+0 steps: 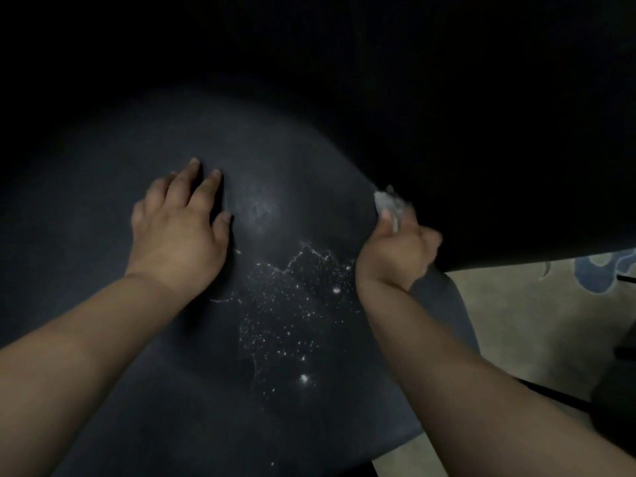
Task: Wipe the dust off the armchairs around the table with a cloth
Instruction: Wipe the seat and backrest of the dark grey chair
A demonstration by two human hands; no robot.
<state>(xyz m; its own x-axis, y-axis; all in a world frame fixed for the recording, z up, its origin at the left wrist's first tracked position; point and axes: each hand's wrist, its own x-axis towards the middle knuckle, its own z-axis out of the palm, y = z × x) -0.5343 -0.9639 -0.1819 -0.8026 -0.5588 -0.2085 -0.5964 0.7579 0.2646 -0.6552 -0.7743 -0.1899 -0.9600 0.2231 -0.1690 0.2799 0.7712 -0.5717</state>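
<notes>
The person leans over a dark armchair (144, 339), both bare forearms reaching in from the near edge. The left hand (179, 228) lies flat on the seat, palm down, fingers straight and slightly spread, holding nothing; the fingertips (194, 163) press on the upholstery toward the far side. The right hand (401, 249) is clenched around a small pale cloth (387, 201), a crumpled wad of which sticks out beyond the knuckles on the far side. That hand sits at the right edge of the seat, where the seat meets a darker raised part of the armchair that runs across the far and right side of the scene; the cloth touches that junction, though the gloom hides exactly how much of it is in contact.

Between the two hands and nearer to the person, a scatter of white specks and thin pale lines of dust (292, 315) lies on the seat, with a brighter fleck near the front. A soft sheen marks the seat just right of the left hand.

To the right, past the seat's edge, a beige carpet (537, 321) with a blue curling pattern (599, 270) covers the floor. No brand, label or writing can be read anywhere; the far part of the scene is too dark to make out.
</notes>
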